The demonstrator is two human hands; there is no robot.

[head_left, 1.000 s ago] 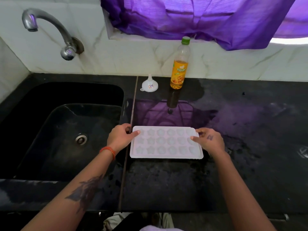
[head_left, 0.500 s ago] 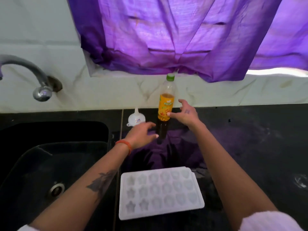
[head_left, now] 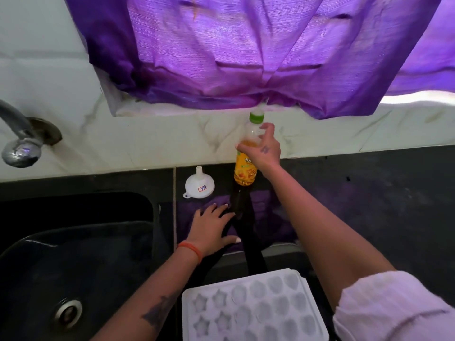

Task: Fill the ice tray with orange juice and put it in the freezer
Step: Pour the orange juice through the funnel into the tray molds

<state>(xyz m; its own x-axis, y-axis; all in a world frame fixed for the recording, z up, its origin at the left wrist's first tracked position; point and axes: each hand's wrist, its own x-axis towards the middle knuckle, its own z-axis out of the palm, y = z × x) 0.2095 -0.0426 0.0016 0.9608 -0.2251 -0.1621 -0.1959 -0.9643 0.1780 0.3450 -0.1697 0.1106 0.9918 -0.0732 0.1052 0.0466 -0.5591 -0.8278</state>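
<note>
The ice tray (head_left: 253, 308) lay empty at the near edge of the black table (head_left: 369, 205), beside the sink (head_left: 73, 254). The juice bottle (head_left: 247, 158) stood upright, capped, against the back wall, a white funnel (head_left: 200, 185) just to its left. The right hand (head_left: 264, 148), arm extended, grasped the bottle's upper body; a lower, firmer hold would likely steady the lift. The left hand (head_left: 211, 230) rested flat on the table, fingers spread, holding nothing.
</note>
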